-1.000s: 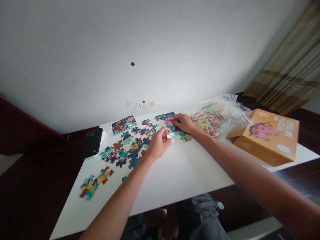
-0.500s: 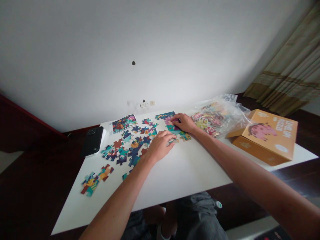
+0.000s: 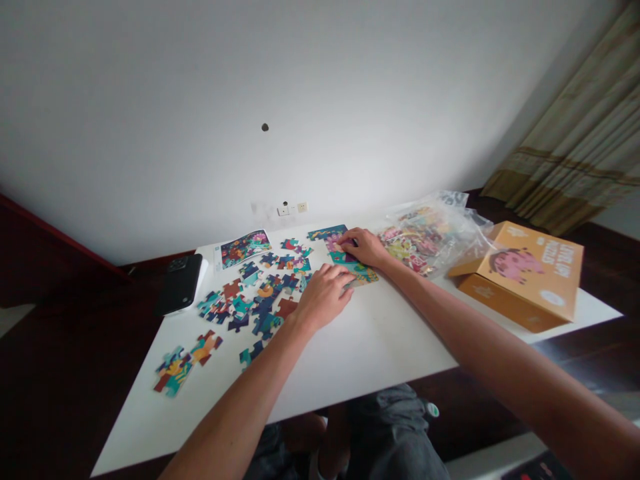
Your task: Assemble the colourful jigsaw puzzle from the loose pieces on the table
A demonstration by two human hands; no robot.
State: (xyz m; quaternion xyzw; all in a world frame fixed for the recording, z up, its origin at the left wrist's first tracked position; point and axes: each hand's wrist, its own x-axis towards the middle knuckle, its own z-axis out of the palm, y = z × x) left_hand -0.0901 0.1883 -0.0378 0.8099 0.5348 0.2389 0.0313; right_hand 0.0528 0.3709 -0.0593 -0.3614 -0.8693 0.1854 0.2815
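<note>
A partly joined jigsaw puzzle (image 3: 328, 233) lies flat near the wall side of the white table. My left hand (image 3: 327, 293) has its bent fingers on a jigsaw piece (image 3: 356, 283) at the puzzle's lower edge; the fingertips partly cover it. My right hand (image 3: 367, 247) curls over the puzzle's right side, fingertips down on its surface, holding it against the table. Left of the hands, loose jigsaw pieces (image 3: 265, 307) are spread about, some overlapping. A small joined cluster (image 3: 174, 372) lies apart at the front left.
A printed picture sheet (image 3: 245, 248) lies at the back left, beside a black phone (image 3: 181, 283) on something white. On the right are a clear plastic bag (image 3: 425, 233) of more pieces and an orange puzzle box (image 3: 533, 270). The table's front edge (image 3: 360, 395) is above my knees.
The gap along the puzzle's lower edge has closed as the piece under my left hand slid in against its neighbour. My right hand stays on the puzzle. The view has shifted slightly.
</note>
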